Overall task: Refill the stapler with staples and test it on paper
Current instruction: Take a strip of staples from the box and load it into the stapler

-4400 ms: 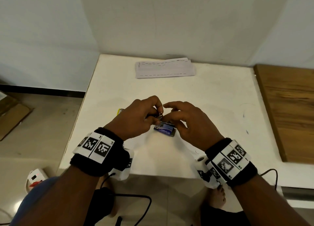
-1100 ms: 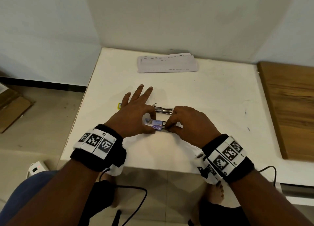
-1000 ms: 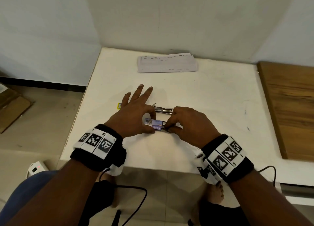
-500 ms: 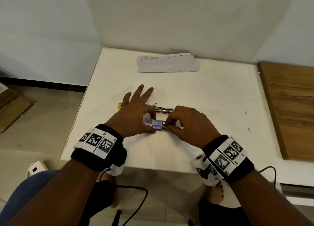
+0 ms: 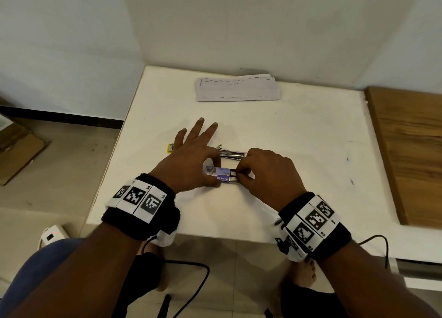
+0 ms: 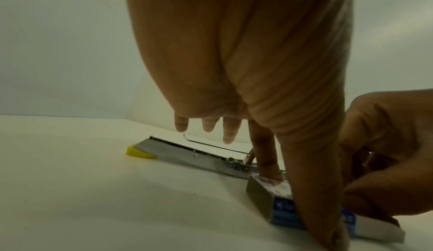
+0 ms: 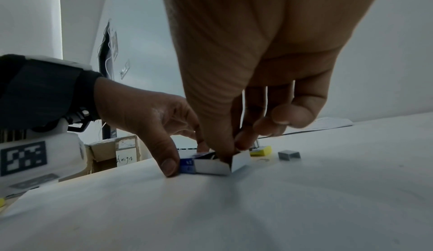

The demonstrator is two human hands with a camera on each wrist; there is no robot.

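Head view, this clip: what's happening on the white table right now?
A person is getting staples out of a small blue staple box. The left hand pins the box to the table between thumb and forefinger, while the right hand reaches into its pulled-out tray. The stapler lies opened flat just behind, and the paper stack sits untouched at the far edge.

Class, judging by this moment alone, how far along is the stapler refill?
Done: the stapler lies opened on the table. In hand: the left hand steadies the staple box while the right hand reaches its fingers into the pulled-out tray. Left: loading staples, closing, and testing on the paper, untouched at the far edge.
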